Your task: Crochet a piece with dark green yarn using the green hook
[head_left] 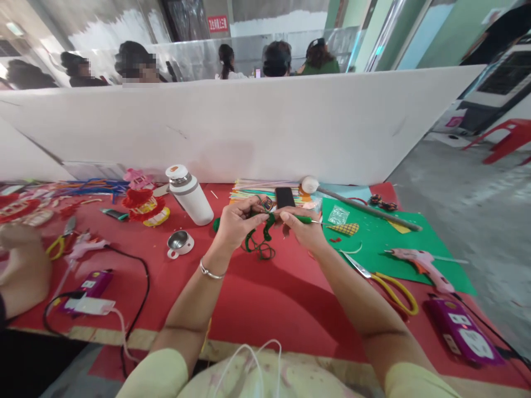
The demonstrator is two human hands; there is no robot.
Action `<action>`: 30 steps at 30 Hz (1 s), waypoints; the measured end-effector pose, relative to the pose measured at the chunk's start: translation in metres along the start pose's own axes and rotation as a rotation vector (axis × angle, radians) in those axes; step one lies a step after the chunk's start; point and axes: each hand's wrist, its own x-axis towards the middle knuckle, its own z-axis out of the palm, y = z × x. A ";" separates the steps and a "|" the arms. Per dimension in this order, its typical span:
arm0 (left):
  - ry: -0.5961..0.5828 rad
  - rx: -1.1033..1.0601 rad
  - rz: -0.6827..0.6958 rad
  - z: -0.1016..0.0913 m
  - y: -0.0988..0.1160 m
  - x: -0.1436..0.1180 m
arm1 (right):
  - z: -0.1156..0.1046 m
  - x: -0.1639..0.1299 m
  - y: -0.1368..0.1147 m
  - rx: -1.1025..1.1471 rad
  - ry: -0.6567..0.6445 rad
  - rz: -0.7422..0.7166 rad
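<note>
Left fingers (254,222) in a pinch on green yarnwork (269,227), right fingers (287,218) snug around green-handled hook (305,219)

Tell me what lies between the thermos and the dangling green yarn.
In the head view, the left hand lies between the thermos and the yarn; a bit of green material shows beside the hand, partly hidden.

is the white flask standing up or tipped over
Upright: the flask stands on its base on the table, cap uppermost.

A dark green yarn strip (269,227) hangs curved
</note>
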 end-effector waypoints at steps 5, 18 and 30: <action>-0.085 0.017 -0.047 -0.003 0.006 -0.001 | -0.008 0.009 0.009 0.189 -0.033 0.197; -0.123 0.184 0.002 -0.008 -0.006 0.003 | -0.024 0.007 -0.015 -0.111 -0.180 0.009; 0.039 0.080 -0.001 -0.007 -0.011 0.006 | -0.010 -0.008 -0.008 -0.862 -0.108 -0.690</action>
